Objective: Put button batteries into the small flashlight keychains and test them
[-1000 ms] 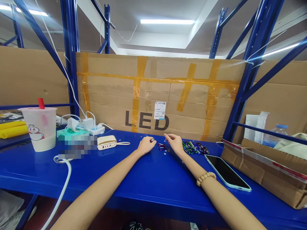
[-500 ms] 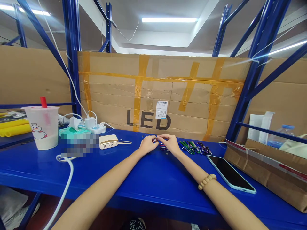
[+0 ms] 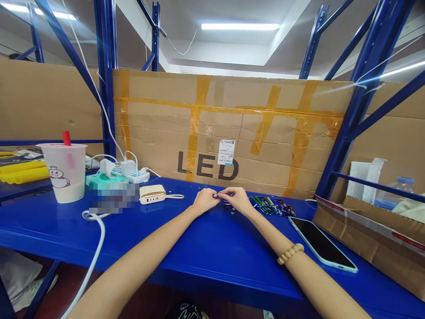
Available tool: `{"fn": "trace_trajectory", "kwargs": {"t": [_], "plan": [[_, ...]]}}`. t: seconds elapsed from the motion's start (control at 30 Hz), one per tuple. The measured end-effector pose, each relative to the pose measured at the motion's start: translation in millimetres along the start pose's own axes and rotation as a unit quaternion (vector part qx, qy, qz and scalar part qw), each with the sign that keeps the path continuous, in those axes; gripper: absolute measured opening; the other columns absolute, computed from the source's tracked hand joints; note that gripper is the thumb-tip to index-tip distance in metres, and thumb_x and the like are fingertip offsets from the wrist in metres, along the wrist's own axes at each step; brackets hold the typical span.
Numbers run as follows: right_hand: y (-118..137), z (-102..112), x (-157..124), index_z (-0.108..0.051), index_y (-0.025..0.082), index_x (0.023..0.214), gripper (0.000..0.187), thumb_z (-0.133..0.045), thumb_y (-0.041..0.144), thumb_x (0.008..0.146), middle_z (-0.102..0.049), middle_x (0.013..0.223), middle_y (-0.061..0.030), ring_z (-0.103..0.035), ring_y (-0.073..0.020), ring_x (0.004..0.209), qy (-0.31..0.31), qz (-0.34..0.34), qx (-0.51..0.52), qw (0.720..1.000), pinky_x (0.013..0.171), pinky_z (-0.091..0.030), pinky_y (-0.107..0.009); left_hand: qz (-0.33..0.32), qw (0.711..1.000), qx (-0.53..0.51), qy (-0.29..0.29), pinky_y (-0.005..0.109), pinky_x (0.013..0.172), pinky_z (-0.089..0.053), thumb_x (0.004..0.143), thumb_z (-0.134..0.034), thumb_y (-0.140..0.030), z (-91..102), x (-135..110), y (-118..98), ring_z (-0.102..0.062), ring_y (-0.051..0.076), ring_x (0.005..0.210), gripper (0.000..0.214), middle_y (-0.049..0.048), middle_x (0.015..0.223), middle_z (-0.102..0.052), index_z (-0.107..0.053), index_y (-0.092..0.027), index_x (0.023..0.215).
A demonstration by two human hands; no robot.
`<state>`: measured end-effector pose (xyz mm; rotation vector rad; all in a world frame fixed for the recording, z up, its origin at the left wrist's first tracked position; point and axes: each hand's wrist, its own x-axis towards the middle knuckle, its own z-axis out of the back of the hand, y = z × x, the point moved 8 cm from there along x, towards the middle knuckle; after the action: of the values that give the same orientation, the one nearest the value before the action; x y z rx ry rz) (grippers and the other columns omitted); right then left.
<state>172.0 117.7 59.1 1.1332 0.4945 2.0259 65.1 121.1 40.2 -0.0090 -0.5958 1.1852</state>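
My left hand point(image 3: 205, 200) and my right hand point(image 3: 237, 200) meet at the middle of the blue shelf top. Their fingertips pinch a small dark-red metal clip point(image 3: 215, 195), too small to make out in detail. Just below my right fingers lies a little heap of coloured carabiner clips point(image 3: 226, 204), with tiny pale discs point(image 3: 232, 213) scattered around it. To the right of my right hand runs a row of green and dark keychain pieces point(image 3: 269, 206). A wooden bead bracelet point(image 3: 290, 254) circles my right wrist.
A gold power bank point(image 3: 152, 194) lies left of my hands, and a phone point(image 3: 322, 244) lies to the right. Further left stand a plastic cup with a red straw point(image 3: 63, 173) and a power strip point(image 3: 129, 177). A cardboard tray point(image 3: 368, 235) sits at the right, and cardboard stands behind.
My hands have come together from slightly apart, and the fingertips of both now meet on the small clip. The view has shifted slightly.
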Motion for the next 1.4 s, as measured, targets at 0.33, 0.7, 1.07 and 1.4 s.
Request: {"fn": "trace_trajectory", "kwargs": {"t": [0.33, 0.7, 1.07, 1.4], "plan": [[40, -8, -13, -0.064, 0.017, 0.058, 0.032, -0.047, 0.028, 0.083, -0.065, 0.063, -0.0034, -0.055, -0.0120, 0.058, 0.145, 0.104, -0.268, 0.947, 0.058, -0.037, -0.021, -0.055, 0.995, 0.072, 0.039, 0.029, 0.068, -0.043, 0.079, -0.044, -0.027, -3.6, -6, -18, -0.064, 0.023, 0.081, 0.025, 0.0081, 0.083, -0.070, -0.068, -0.019, 0.075], [3, -8, -11, -0.062, 0.013, 0.052, 0.035, -0.060, 0.046, 0.065, -0.048, 0.040, 0.0025, -0.040, -0.0070, 0.039, 0.230, -0.110, 0.076, 0.964, 0.041, -0.031, -0.020, -0.063, 0.996, 0.059, 0.018, 0.025, 0.071, -0.043, 0.078, -0.045, -0.023, 2.9, -11, -36, -0.064, 0.019, 0.081, 0.026, 0.0033, 0.082, -0.070, -0.071, -0.025, 0.078], [-5, -12, -15, -0.061, 0.013, 0.058, 0.047, -0.059, 0.060, 0.062, -0.049, 0.046, 0.0030, -0.038, -0.0059, 0.040, 0.217, -0.100, 0.069, 0.969, 0.040, -0.031, -0.019, -0.024, 0.996, 0.081, 0.031, 0.029, 0.070, -0.045, 0.080, -0.044, -0.029, 3.0, -12, -33, -0.064, 0.023, 0.083, 0.026, 0.0071, 0.084, -0.070, -0.069, -0.021, 0.078], [18, -4, -10, -0.065, 0.014, 0.054, 0.030, -0.050, 0.031, 0.075, -0.054, 0.046, 0.0013, -0.042, -0.0066, 0.042, 0.169, 0.011, -0.111, 0.979, 0.046, -0.033, -0.019, -0.032, 0.992, 0.113, 0.049, 0.032, 0.070, -0.045, 0.079, -0.045, -0.029, 2.5, -11, -33, -0.064, 0.026, 0.084, 0.027, 0.0113, 0.084, -0.070, -0.071, -0.019, 0.079]]}}
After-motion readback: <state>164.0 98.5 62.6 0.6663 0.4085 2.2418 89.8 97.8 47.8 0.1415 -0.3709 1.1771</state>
